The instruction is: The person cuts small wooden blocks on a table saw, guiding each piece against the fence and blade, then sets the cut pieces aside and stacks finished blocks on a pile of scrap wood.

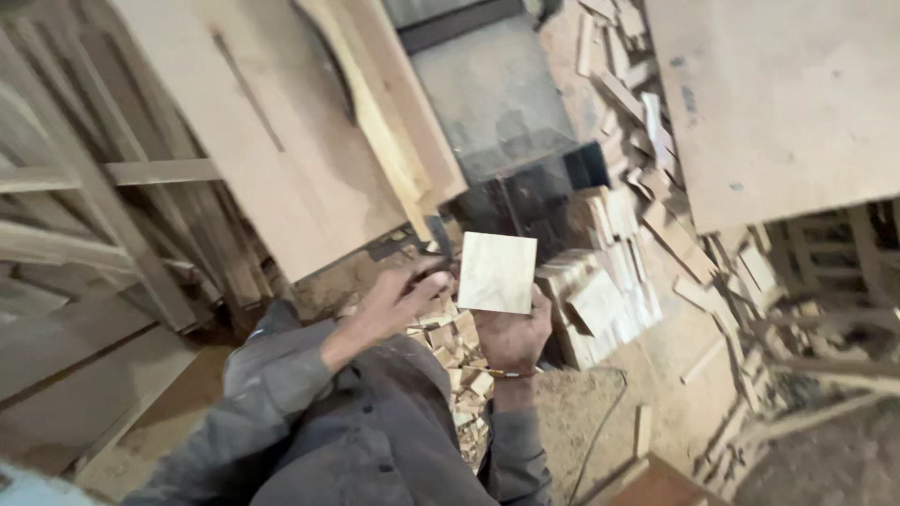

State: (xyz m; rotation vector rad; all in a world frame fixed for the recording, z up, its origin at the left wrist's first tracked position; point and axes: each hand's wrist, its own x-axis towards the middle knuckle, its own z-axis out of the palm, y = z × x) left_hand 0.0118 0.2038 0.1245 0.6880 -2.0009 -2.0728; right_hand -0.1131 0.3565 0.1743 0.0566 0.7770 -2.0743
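Note:
My right hand [512, 335] holds up a small square piece of pale wood [496, 272], gripping it from below. My left hand [401, 298] is next to the square's left edge, fingers curled near a dark tool-like object [438, 239] that I cannot make out clearly. Both arms are in grey sleeves, and a thin bracelet sits on the right wrist.
A stack of cut wooden blocks [607, 281] lies just right of the hands, with small offcuts [464, 375] below them. Large plywood sheets [309, 122] lean at the left; another board [778, 103] is at the upper right. Scrap strips and sawdust cover the floor.

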